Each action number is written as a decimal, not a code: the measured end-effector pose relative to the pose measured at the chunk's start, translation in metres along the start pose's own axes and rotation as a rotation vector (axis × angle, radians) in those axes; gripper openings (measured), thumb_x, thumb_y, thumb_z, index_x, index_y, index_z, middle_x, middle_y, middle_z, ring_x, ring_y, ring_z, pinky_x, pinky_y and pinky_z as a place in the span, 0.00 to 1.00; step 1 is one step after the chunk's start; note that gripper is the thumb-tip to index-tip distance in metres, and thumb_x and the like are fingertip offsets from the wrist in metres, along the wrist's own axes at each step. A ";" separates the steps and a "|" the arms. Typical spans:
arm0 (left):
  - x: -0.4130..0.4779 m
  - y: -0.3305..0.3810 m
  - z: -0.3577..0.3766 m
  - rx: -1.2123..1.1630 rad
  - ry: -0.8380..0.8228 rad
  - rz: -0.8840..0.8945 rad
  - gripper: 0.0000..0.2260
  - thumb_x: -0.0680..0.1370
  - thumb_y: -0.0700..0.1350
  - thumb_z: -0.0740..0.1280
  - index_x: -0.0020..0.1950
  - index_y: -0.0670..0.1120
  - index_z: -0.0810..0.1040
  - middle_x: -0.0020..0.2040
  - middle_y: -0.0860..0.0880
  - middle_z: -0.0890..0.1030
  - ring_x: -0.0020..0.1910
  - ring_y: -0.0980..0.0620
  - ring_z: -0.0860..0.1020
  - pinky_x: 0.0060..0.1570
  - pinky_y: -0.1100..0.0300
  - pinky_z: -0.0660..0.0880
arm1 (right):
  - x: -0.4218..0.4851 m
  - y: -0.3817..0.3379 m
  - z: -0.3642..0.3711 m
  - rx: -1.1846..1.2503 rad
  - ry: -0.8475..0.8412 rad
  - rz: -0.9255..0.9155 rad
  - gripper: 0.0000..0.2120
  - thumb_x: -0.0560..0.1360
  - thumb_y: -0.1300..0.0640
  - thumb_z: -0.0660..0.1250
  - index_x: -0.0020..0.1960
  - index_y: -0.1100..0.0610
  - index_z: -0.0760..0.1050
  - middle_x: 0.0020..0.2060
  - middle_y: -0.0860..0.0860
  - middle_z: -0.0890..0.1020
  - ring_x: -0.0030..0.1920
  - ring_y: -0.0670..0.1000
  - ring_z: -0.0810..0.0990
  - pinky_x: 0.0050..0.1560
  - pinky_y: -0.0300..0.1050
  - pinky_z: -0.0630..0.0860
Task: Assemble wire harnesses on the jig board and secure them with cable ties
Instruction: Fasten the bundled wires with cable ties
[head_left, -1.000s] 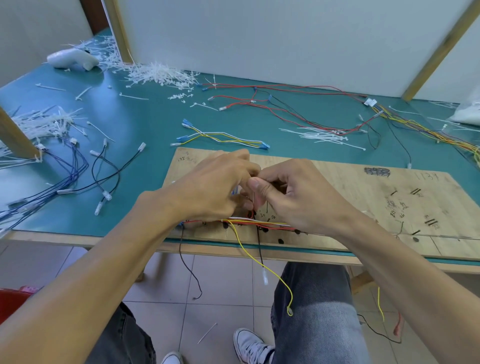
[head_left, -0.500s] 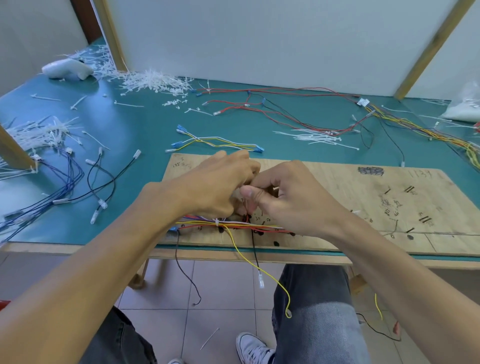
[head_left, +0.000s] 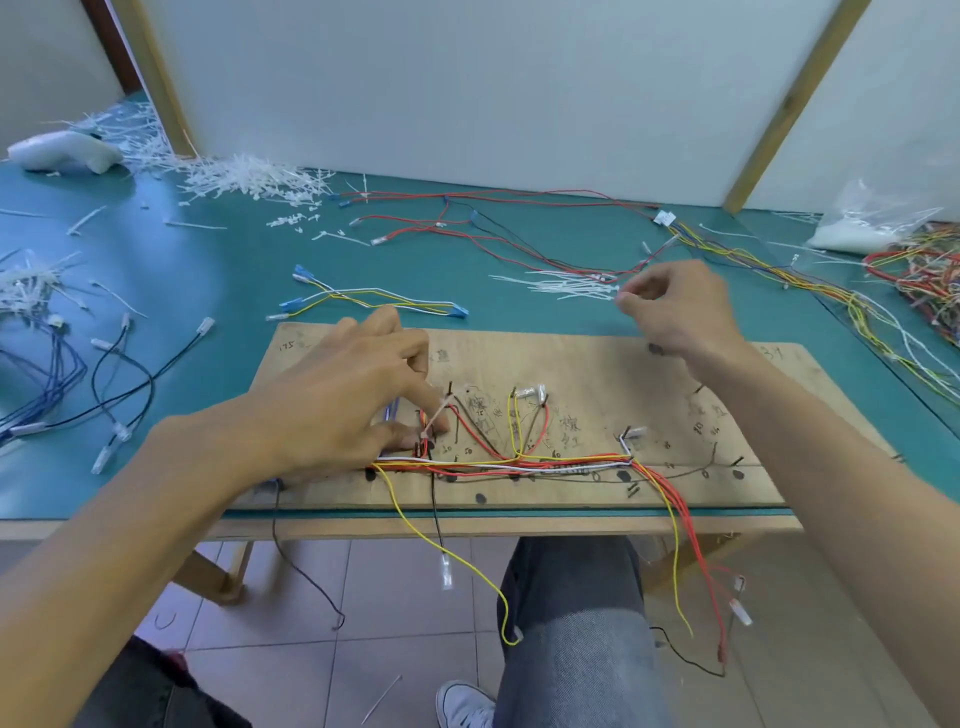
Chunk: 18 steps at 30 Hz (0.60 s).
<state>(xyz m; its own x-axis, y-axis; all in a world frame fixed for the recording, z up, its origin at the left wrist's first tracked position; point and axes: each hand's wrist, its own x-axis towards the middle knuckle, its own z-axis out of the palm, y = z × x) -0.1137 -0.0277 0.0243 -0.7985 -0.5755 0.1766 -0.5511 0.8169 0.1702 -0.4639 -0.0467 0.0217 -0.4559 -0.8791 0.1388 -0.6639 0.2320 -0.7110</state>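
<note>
Left hand (head_left: 343, 395) pinches the wire harness (head_left: 545, 462) on the jig board (head_left: 597, 364), at left; right hand (head_left: 675, 312), curled, hovers by loose cable ties (head_left: 561, 286), grasp indeterminate. Slackened pinch may free routed wires.

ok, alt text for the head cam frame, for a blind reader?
A person's left hand pinches the wire harness laid along a wooden jig board, while the right hand, fingers curled, hovers over loose white cable ties on the teal table. Several wire ends hang off the board's near edge.
</note>
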 end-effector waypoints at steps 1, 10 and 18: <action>0.000 0.001 -0.001 0.012 -0.005 -0.009 0.10 0.73 0.53 0.79 0.51 0.65 0.85 0.44 0.58 0.70 0.47 0.53 0.65 0.45 0.50 0.68 | 0.013 0.012 -0.006 -0.096 0.014 0.019 0.03 0.77 0.56 0.74 0.50 0.53 0.86 0.44 0.50 0.86 0.44 0.56 0.85 0.47 0.52 0.84; -0.003 0.008 -0.002 0.032 -0.024 -0.093 0.11 0.71 0.54 0.80 0.50 0.68 0.86 0.43 0.60 0.72 0.45 0.56 0.64 0.42 0.55 0.55 | 0.058 0.038 -0.004 -0.467 -0.066 -0.054 0.06 0.78 0.52 0.76 0.51 0.53 0.83 0.52 0.58 0.86 0.58 0.62 0.82 0.56 0.51 0.78; -0.007 0.022 -0.007 -0.108 -0.046 -0.183 0.13 0.74 0.50 0.79 0.49 0.70 0.84 0.43 0.60 0.72 0.49 0.58 0.67 0.53 0.49 0.65 | 0.051 0.035 -0.030 -0.635 0.132 -0.172 0.05 0.83 0.62 0.66 0.57 0.60 0.78 0.54 0.63 0.82 0.57 0.66 0.79 0.51 0.56 0.74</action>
<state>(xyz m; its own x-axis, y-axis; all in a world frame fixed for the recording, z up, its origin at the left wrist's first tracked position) -0.1182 -0.0059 0.0339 -0.6995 -0.7091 0.0891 -0.6605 0.6890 0.2983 -0.5282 -0.0713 0.0243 -0.3545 -0.8767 0.3252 -0.9350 0.3287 -0.1331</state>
